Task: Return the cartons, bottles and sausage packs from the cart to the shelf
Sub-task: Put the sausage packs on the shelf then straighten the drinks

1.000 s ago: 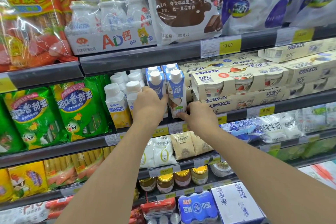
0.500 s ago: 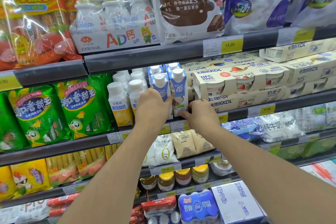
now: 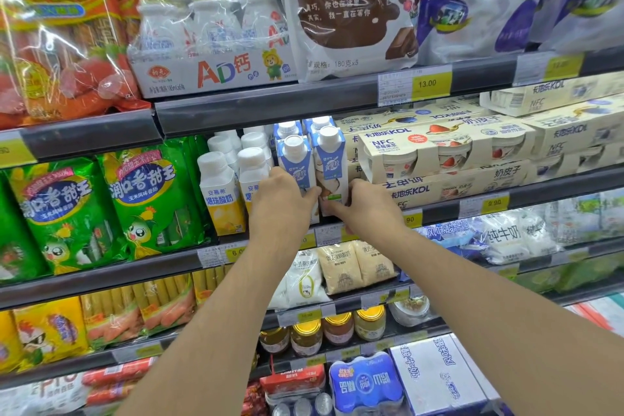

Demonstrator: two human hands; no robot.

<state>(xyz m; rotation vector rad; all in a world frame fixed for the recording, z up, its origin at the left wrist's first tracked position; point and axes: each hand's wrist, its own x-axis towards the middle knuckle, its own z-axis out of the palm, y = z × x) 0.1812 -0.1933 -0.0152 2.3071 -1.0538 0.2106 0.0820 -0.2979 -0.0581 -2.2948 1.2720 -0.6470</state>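
Note:
Two blue-and-white cartons with white caps stand side by side at the front of the middle shelf [image 3: 557, 191]. My left hand [image 3: 280, 206] grips the lower part of the left carton [image 3: 294, 162], its thumb lying between the two. My right hand [image 3: 369, 209] pinches the base of the right carton [image 3: 332, 162] between thumb and index finger. More cartons of the same kind [image 3: 287, 128] stand behind them. The cart is out of view.
White-capped yoghurt bottles [image 3: 219, 192] stand just left of the cartons, green sausage packs [image 3: 152, 199] further left. Cream yoghurt multipacks [image 3: 439, 152] are stacked on the right. The upper shelf's rail [image 3: 270, 108] hangs close above the caps. Bags and jars [image 3: 337, 328] fill the lower shelves.
Both hands stay on the two front cartons. The left hand has slid slightly right along its carton, and the view has drifted a little.

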